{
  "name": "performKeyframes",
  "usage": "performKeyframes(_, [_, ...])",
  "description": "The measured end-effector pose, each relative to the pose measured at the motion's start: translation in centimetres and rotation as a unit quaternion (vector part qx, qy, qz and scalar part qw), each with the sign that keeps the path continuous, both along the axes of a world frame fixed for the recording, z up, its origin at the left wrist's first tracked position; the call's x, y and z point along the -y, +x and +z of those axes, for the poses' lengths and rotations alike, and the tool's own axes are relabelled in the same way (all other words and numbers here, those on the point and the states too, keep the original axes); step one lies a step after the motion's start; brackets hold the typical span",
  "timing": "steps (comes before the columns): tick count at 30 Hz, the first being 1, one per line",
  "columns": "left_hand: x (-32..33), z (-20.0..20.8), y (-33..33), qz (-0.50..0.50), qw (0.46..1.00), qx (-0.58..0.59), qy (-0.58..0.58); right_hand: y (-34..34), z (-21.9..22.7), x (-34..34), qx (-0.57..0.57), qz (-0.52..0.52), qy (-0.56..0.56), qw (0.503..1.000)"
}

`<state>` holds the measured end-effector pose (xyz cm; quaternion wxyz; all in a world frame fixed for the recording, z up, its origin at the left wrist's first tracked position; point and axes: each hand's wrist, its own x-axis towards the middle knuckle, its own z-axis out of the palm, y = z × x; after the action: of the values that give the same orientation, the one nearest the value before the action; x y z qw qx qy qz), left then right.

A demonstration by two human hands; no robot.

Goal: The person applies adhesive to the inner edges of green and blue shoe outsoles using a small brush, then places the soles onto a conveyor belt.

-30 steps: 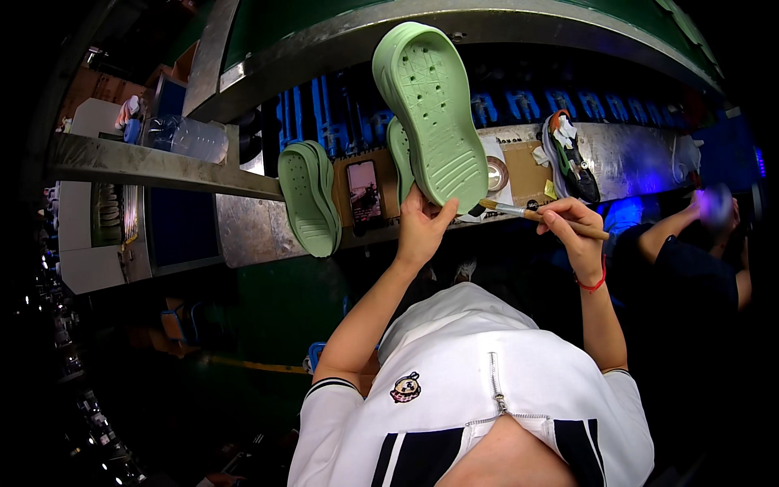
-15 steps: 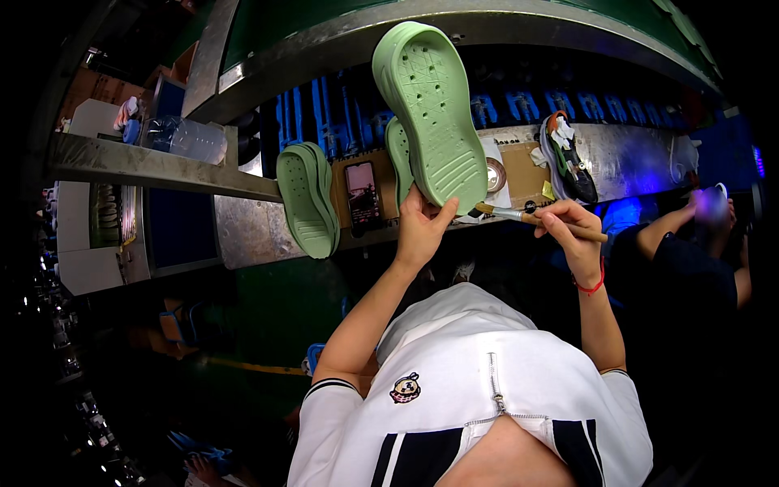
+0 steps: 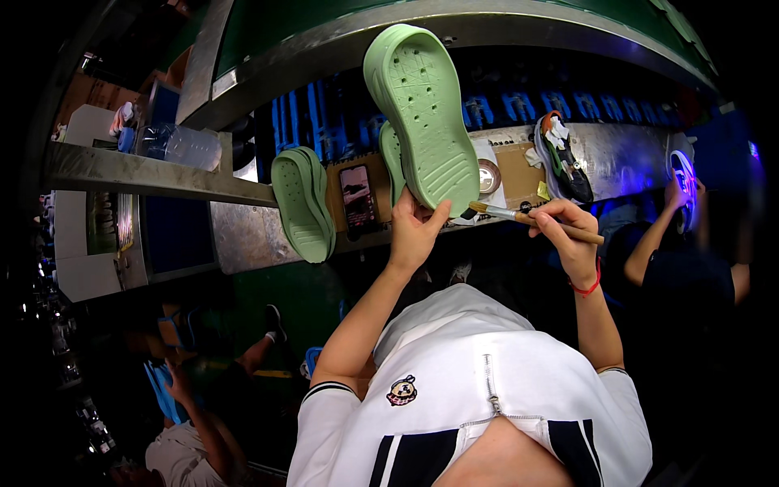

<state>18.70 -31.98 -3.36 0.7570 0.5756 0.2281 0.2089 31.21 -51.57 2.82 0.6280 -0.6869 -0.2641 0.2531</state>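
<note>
A light green shoe sole (image 3: 428, 114) is gripped at its near end by my left hand (image 3: 415, 230), with its hollow, hole-dotted inner face turned up. My right hand (image 3: 565, 235) is closed round the wooden handle of a paintbrush (image 3: 519, 217). The brush's bristles are at the near right edge of the sole; whether they touch it I cannot tell. Another green sole (image 3: 391, 159) is partly hidden behind the held one. To the left, a few more green soles (image 3: 302, 207) stand stacked together on the bench.
A phone (image 3: 357, 197) lies on cardboard between the soles. Right of them are a roll of tape (image 3: 488, 175) and a dark sports shoe (image 3: 565, 162). A metal frame bar (image 3: 162, 174) crosses at left. A co-worker's arm (image 3: 652, 243) holds a violet-lit sole at right; another person (image 3: 191, 442) is at lower left.
My view has shifted slightly. The brush tip has moved a little along the sole's near edge. At right the co-worker's lit sole stands upright, and a person has come into view at lower left.
</note>
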Motion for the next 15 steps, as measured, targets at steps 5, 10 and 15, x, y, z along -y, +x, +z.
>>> performKeyframes(5, [0.06, -0.04, 0.35, 0.012, 1.0, 0.011, -0.005, 0.05, 0.38, 0.05, 0.027, 0.008, -0.01, 1.0])
performKeyframes(10, [0.09, 0.32, 0.51, 0.021, 1.0, 0.019, -0.003, 0.1, 0.35, -0.4, 0.042, 0.005, 0.002, 0.999])
performKeyframes(15, [0.28, 0.34, 0.74, 0.023, 1.0, 0.01, 0.003, 0.38, 0.43, -0.94, 0.179, 0.038, -0.036, 0.982])
